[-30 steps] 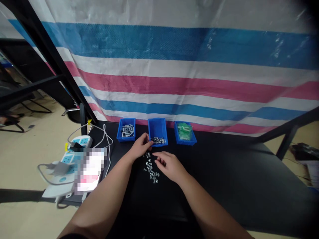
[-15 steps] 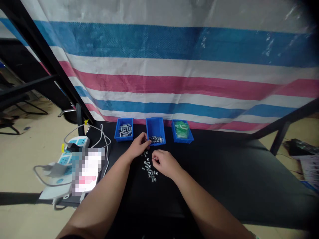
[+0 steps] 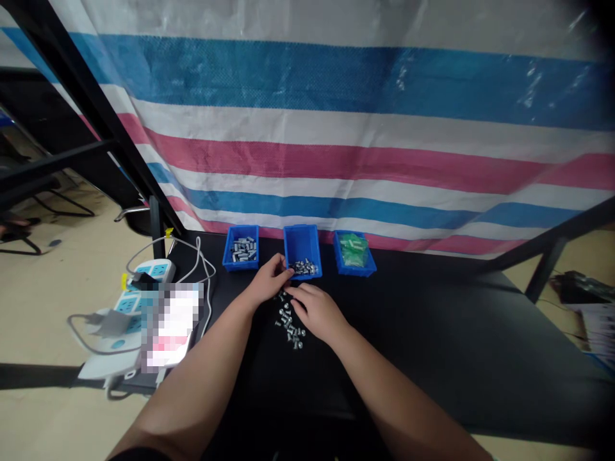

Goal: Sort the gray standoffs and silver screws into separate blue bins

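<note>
The middle blue bin point(image 3: 302, 242) holds a pile of small metal screws point(image 3: 303, 266) towards its front. My left hand point(image 3: 270, 280) is closed at its front left corner, thumb along the front edge. Just in front of the bin is my right hand point(image 3: 314, 308), its index finger stretched to the left and the thumb apart from it. The fingertips touch or nearly touch loose screws close to my left hand. More screws point(image 3: 291, 328) lie scattered on the black table point(image 3: 413, 333), left of and below my right hand.
A left blue bin point(image 3: 227, 257) contains short metal cylinders. In the right blue bin point(image 3: 369, 266) sits a green plastic bag point(image 3: 354, 250). White power strips point(image 3: 113, 349), cables and a lit phone point(image 3: 175, 326) occupy the table's left end. A striped tarp point(image 3: 336, 128) hangs behind.
My right hand has moved slightly left and forward, and its curled fingers have stretched out to the loose screws beside my left hand. My left hand stays at the bin's corner.
</note>
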Available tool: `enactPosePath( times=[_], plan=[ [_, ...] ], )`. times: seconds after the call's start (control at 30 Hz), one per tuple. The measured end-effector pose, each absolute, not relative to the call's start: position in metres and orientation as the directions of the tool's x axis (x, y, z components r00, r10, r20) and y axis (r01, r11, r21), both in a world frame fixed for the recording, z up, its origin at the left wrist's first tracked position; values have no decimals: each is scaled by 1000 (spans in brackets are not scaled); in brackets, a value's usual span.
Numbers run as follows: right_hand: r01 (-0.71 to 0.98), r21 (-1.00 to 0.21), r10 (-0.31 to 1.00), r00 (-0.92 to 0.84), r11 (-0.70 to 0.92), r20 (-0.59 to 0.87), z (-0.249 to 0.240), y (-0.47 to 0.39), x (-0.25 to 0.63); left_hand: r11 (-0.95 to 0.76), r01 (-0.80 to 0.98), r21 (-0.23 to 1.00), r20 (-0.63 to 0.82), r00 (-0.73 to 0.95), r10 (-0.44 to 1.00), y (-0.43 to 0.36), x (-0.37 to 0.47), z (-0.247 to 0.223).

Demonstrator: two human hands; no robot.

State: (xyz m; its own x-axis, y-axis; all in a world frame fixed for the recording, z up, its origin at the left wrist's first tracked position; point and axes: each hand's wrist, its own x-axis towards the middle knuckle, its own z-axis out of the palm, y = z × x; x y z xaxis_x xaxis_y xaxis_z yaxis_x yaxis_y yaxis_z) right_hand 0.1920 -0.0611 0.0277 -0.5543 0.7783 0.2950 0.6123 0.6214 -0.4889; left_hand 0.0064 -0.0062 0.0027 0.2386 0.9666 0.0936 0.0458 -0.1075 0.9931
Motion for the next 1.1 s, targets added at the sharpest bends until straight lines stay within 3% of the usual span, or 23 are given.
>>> enactPosePath(
  times=[0.3, 0.47, 0.57, 0.67, 0.83, 1.1],
  plan=[
    [667, -471, 815, -512, 577, 272, 21, -58, 190, -121, 37, 992, 108, 247, 963, -4, 6, -1],
    [529, -650, 835, -280, 546, 474, 21, -53, 202, -120, 29, 992, 109, 258, 960, -3, 6, -3],
    [523, -695, 857, -156, 494, 491, 20, -51, 205, -121, 28, 992, 109, 260, 959, -2, 6, -4],
    [579, -620, 846, -309, 529, 433, 23, -56, 201, -124, 29, 992, 113, 259, 959, -3, 6, -2],
    [523, -518, 727, -585, 677, 359, 26, -63, 190, -104, 52, 993, 88, 244, 966, -6, 7, 2],
    [496, -515, 691, -654, 699, 308, 20, -62, 194, -125, 52, 991, 109, 242, 964, -4, 6, -2]
  ],
)
